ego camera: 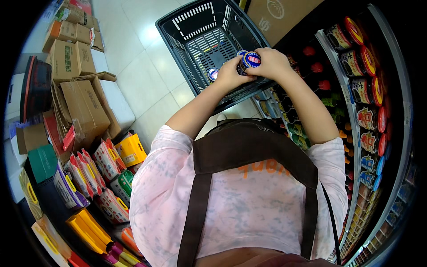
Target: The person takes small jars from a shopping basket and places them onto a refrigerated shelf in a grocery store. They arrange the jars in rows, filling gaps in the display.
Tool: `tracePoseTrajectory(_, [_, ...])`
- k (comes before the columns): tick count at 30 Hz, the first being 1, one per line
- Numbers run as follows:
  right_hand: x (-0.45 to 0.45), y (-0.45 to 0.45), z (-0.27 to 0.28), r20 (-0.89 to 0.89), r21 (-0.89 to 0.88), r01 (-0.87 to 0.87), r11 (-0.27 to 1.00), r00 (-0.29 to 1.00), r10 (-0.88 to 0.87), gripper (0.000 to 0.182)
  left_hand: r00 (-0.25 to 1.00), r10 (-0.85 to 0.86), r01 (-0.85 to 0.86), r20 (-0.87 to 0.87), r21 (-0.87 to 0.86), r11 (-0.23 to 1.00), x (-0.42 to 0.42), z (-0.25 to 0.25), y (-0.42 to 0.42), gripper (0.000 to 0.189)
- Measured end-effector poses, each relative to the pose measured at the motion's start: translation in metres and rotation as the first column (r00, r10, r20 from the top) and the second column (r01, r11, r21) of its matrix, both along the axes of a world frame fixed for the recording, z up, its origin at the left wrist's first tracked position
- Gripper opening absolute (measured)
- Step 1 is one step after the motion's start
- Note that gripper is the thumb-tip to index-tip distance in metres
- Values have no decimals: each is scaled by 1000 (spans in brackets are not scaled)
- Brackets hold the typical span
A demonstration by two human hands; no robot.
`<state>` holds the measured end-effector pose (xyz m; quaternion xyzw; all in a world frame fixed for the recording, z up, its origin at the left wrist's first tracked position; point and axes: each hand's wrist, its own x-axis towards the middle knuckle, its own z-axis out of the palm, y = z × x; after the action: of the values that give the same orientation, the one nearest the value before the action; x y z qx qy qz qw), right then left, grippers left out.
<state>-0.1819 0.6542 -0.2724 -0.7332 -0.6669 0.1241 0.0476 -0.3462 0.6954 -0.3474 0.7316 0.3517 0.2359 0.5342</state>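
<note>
My left hand (231, 74) and my right hand (272, 64) meet over the near side of a dark plastic shopping basket (193, 78). Between them they grip a jar with a blue lid (252, 60), its lid facing up. A second blue lid (241, 52) shows just behind it, partly covered; whether a hand touches that one cannot be told. Lower in the basket, left of my left hand, another jar with a blue and white lid (212, 74) is partly visible. My hands and forearms hide the basket's near right part.
Shelves with rows of jars (358, 90) and bottles (323, 85) run along the right. Cardboard boxes (85, 110) and handled packages (106, 160) are stacked on the left. A large carton (280, 16) stands beyond the basket. Pale floor tiles (146, 73) lie between.
</note>
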Motion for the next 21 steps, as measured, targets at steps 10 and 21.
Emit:
tracePoseTrajectory(10, [9, -19, 60, -123, 161, 56, 985, 992, -36, 68, 987, -19, 20, 157, -3, 1000, 11, 48, -4, 68])
tracePoseTrajectory(21, [26, -53, 124, -32, 239, 101, 966, 995, -96, 68, 900, -113, 162, 421, -82, 983, 40, 99, -20, 66])
